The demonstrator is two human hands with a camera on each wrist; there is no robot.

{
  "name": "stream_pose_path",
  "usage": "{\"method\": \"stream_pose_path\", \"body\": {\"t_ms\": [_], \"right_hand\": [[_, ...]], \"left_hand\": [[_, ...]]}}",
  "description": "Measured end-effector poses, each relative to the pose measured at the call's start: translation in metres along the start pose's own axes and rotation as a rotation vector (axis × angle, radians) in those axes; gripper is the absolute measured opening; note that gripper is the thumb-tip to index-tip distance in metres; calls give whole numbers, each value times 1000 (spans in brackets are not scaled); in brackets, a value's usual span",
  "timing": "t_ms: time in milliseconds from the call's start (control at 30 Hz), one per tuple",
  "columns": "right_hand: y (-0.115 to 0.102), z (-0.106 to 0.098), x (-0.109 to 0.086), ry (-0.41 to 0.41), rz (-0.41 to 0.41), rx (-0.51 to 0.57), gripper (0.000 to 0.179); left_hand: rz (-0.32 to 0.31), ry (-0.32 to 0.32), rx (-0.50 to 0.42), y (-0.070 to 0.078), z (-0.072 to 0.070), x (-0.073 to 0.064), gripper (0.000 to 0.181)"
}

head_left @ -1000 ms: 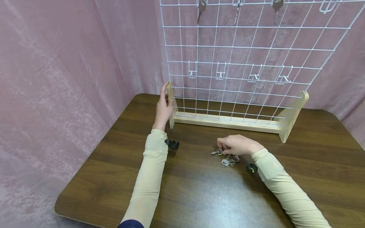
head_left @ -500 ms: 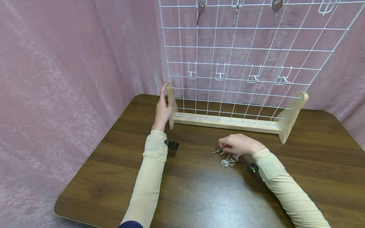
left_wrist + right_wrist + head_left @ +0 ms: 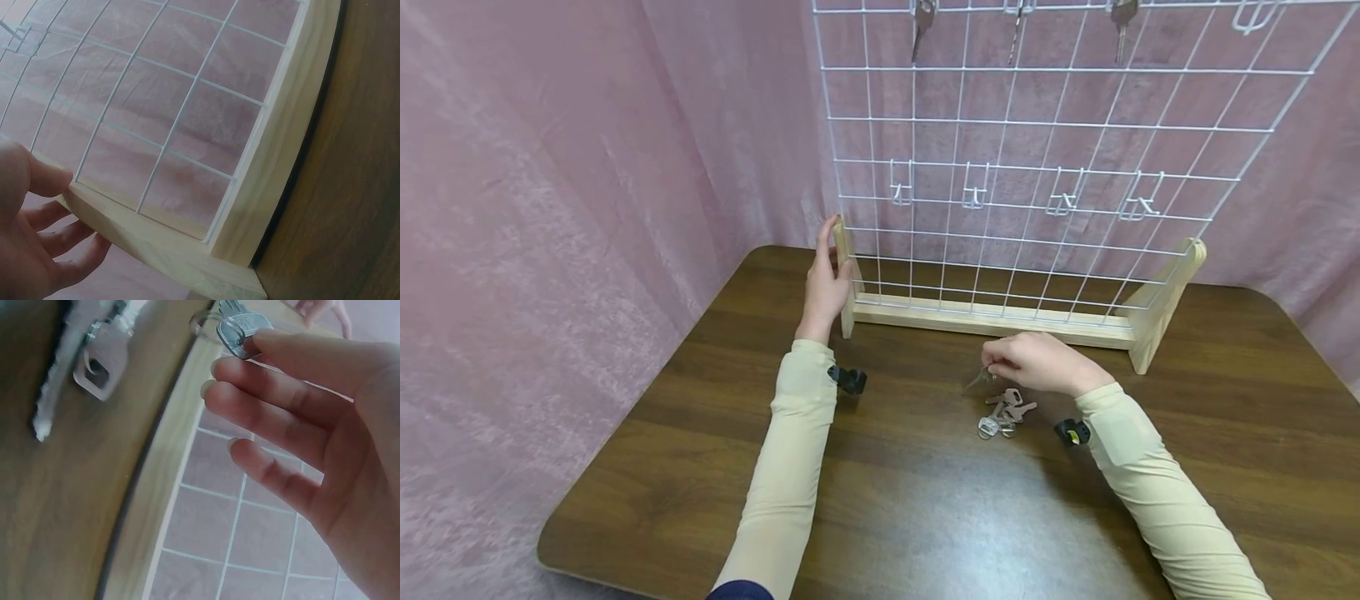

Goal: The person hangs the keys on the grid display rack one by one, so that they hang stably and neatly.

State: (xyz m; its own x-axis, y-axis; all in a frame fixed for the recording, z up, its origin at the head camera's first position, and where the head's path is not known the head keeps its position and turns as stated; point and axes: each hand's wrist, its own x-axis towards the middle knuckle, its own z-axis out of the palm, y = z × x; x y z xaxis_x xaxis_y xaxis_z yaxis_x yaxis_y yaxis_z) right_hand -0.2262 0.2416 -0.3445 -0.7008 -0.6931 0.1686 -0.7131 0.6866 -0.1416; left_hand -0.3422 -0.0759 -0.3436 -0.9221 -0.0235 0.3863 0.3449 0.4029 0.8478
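My right hand (image 3: 1037, 362) pinches a silver key (image 3: 250, 324) between thumb and forefinger, just above the table. A small ring hangs from the key's head, and the blade points down and left in the head view. Several loose keys (image 3: 988, 427) with rings lie in a small pile on the wood below that hand. My left hand (image 3: 826, 292) holds the left end of the wooden stand (image 3: 992, 320), thumb on the near side and fingers behind it, as the left wrist view shows. That stand carries an upright white wire grid (image 3: 197, 78).
Wire hooks (image 3: 974, 198) hang in a row on the grid's lower part. Higher up, several more hooks show, three bearing keys (image 3: 923, 21). The stand's right end (image 3: 1168, 308) rises beyond my right hand. Pink curtain (image 3: 610, 208) surrounds the brown table (image 3: 647, 483).
My right hand has lifted the key off the pile and moved slightly up and right, leaving the other keys on the table. The left hand stays on the stand.
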Motion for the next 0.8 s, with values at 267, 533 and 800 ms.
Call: {"method": "stream_pose_path", "body": {"t_ms": [267,533,800], "right_hand": [[2,-18,-6,133,0,-46,10],[4,-40,-13,196,60,-40,4],[8,-46,-20,409,95,36,10]], "left_hand": [[6,-4,17,0,1,1,73],[0,1,6,4,0,2,72],[-5,7,3,-2,1,2,71]]}}
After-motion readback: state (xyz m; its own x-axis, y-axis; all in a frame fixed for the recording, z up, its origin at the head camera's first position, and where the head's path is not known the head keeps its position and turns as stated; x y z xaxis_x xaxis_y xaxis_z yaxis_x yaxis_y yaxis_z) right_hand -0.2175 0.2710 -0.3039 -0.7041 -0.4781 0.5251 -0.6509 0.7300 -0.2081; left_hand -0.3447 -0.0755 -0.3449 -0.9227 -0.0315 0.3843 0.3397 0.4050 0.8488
